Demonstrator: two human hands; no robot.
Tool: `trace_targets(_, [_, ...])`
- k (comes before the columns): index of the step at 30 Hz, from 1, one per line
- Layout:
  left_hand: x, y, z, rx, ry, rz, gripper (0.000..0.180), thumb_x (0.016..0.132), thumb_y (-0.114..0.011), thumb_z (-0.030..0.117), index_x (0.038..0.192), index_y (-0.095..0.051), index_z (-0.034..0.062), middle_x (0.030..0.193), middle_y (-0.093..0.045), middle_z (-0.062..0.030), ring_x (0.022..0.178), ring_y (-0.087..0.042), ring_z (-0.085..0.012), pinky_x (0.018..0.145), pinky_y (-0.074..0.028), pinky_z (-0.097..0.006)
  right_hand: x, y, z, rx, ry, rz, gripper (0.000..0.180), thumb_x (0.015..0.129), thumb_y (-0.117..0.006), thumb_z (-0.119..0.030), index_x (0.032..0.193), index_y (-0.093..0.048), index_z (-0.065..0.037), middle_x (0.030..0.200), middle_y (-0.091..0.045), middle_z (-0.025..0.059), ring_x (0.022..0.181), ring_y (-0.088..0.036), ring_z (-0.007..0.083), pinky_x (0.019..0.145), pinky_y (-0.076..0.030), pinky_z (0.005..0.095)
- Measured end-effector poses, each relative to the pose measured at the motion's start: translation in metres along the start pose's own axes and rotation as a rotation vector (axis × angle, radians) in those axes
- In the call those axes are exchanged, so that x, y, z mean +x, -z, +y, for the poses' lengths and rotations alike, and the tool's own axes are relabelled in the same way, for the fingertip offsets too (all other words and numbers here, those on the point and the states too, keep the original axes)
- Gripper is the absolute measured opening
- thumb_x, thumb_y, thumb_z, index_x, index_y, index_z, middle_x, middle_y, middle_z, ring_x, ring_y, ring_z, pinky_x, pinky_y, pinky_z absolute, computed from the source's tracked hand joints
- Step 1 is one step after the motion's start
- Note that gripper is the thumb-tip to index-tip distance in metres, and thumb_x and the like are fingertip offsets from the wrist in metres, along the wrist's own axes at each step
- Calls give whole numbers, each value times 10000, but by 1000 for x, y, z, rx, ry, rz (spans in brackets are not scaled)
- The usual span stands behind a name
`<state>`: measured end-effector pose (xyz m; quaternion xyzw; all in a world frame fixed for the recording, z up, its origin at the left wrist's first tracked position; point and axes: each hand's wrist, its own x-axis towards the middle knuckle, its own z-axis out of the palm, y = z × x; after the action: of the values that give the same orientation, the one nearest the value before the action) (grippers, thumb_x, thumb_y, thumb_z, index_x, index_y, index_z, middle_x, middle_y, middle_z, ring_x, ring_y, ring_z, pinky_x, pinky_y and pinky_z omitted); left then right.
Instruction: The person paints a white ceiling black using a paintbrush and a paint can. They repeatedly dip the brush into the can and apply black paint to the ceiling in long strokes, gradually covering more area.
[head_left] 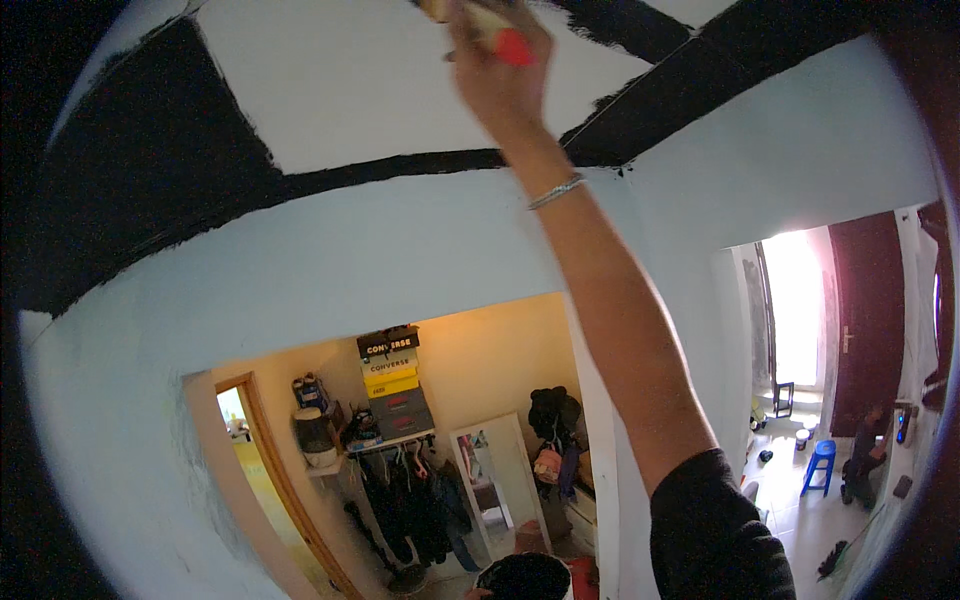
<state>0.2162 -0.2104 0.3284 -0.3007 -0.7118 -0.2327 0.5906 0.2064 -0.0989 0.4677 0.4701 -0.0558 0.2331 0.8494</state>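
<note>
My right arm reaches up to the ceiling, and my right hand is closed round a paintbrush with a red handle end. The brush head is at the top edge of the picture, partly cut off. The ceiling is white with broad black painted areas and rough brushed edges. Low in the middle is a paint bucket with black inside. A bit of my left hand shows at its rim, gripping it; most of that hand is out of the picture.
Pale blue walls meet the ceiling. Below, an opening shows stacked shoe boxes, hanging clothes and a leaning mirror. At right are a bright doorway, a dark red door, a blue stool and a person.
</note>
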Motion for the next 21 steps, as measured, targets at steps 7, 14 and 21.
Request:
trace_targets(7, [-6, 5, 3, -15, 2, 2, 1020, 478, -1027, 428, 1281, -460, 155, 1361, -550, -269, 1226, -599, -418, 1037, -490, -514, 20, 150, 100, -148, -571, 108, 343, 976, -733, -304, 1032, -748, 34, 975, -759, 85, 828, -691, 135, 764, -543, 298])
trace_targets(14, [-11, 14, -4, -8, 4, 16, 1028, 476, -1028, 436, 1283, -455, 156, 1363, -548, -271, 1226, -599, -420, 1037, -490, -516, 16, 153, 103, -339, -699, 298, 368, 947, -751, -337, 992, -752, 29, 950, -768, 136, 844, -721, 194, 759, -557, 333])
trace_targets(21, [-41, 39, -11, -22, 0, 31, 1037, 474, -1028, 444, 1285, -451, 157, 1365, -546, -273, 1225, -600, -421, 1038, -490, -519, -1, -58, -9, -454, -36, 177, 159, 971, -639, -112, 1048, -664, 24, 952, -674, 197, 889, -684, 353, 726, -563, 440])
